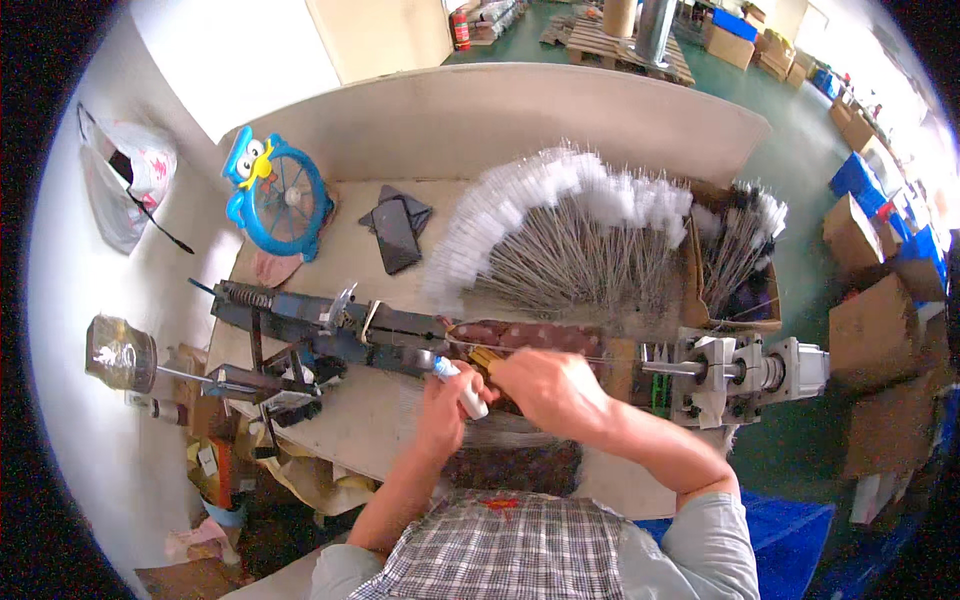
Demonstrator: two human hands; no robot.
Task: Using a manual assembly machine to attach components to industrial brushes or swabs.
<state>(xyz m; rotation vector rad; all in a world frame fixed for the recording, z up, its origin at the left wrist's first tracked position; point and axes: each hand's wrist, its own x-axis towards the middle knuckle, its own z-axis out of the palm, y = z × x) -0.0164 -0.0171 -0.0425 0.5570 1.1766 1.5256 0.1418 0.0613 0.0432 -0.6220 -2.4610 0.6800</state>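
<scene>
Near the bench's front edge, my left hand [445, 410] is closed round a small white tube with a light-blue end [470, 400], tilted up to the left. To its right my right hand [550, 390] is closed on a yellow-handled tool [486, 360]; its working end is hidden, so its kind is unclear. Both hands nearly meet over a dark red spotted cloth [530, 335]. A thin rod or wire [570, 354] runs across the cloth toward the machine. Behind the hands lies a large fan of wire-stemmed brushes with white bristles [580, 220].
A long dark metal fixture [290, 310] spans the left; a motor-driven spindle [715, 368] stands right. A cardboard box [740, 310] holds more brushes. Behind are a phone [397, 236] and a blue cartoon-bird fan [280, 200]. The bench's back panel [500, 110] rises beyond.
</scene>
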